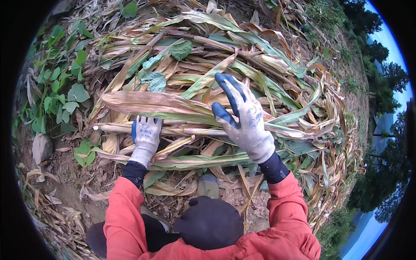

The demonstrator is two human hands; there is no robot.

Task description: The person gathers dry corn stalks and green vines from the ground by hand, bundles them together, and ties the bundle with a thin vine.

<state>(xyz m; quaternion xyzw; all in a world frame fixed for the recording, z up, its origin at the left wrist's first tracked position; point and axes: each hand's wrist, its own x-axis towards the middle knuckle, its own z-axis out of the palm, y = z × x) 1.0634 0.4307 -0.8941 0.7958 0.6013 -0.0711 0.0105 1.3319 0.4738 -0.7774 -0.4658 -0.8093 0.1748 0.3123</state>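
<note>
A bundle of corn stalks (201,131) with drying leaves lies crosswise in front of me on a larger heap of the same. My left hand (145,138), in a white knit glove with blue coating, is closed over the stalks near their cut left end (96,127); its fingertips are mostly hidden. Just beyond that hand, a broad brown-and-green corn leaf (156,103) stretches to the right. My right hand (243,120), gloved alike, is raised over the bundle at that leaf's right end. Its thumb and fingers are spread, with nothing gripped between them.
Green vines (53,94) and a grey stone (42,148) are on the left. My shoe (208,186) stands on bare soil close to the heap's near edge. More dry stalks (61,224) lie at lower left, and trees (380,152) rise at far right.
</note>
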